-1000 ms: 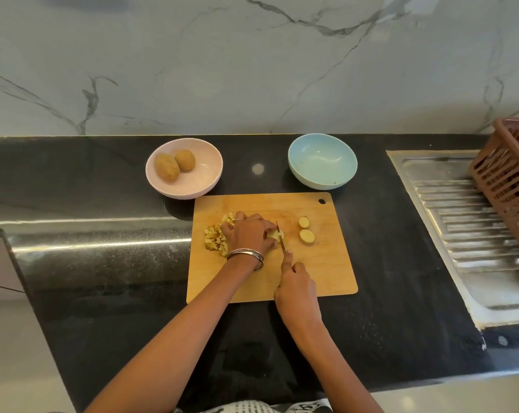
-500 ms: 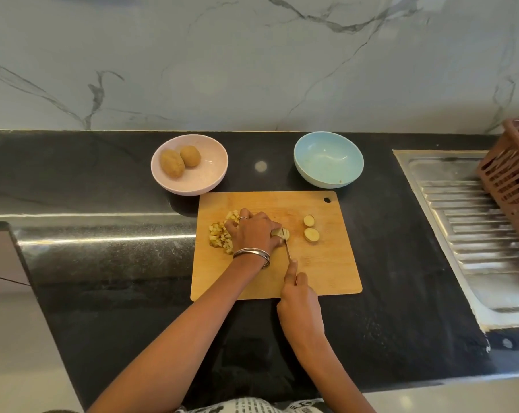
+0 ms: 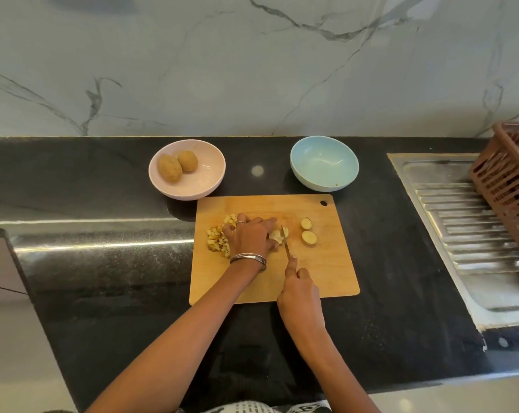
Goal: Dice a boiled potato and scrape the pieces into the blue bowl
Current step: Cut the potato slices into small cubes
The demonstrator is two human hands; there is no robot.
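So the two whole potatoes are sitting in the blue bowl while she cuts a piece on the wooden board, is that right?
Not quite. The two whole potatoes sit in the pink bowl, as the head view shows; the blue bowl holds no potato. The rest stands: the right hand cuts a piece on the wooden board.
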